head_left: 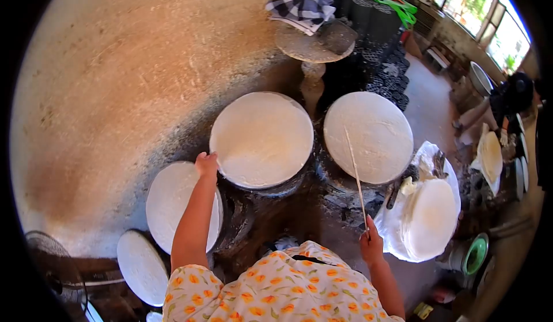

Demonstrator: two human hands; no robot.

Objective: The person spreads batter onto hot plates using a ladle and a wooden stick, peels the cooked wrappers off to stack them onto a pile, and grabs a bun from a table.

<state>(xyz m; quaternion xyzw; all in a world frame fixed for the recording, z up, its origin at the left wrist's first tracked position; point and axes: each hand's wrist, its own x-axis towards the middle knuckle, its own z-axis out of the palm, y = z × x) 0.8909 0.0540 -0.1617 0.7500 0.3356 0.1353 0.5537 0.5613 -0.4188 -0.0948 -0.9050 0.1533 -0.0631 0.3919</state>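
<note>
My left hand (207, 164) is closed at the left rim of a large round white disc (262, 137), which looks like a lid or griddle top on a dark stove. Its fingertips are partly hidden. In my right hand (371, 242) is a long thin stick (355, 169), its far end over a second round white disc (368, 137). A third white disc (173, 207) sits under my left forearm. Beside my right hand, a pile of thin round white sheets (431, 218) lies on a white-covered tray (394, 230).
A fourth disc (142, 267) leans at the lower left near a fan (55, 270). A pedestal stand (294, 44) bears a checked cloth (299, 4). Dark honeycomb briquettes (383, 77) are stacked behind. Another person (510, 100) is at the right, near a green-rimmed bucket (477, 254).
</note>
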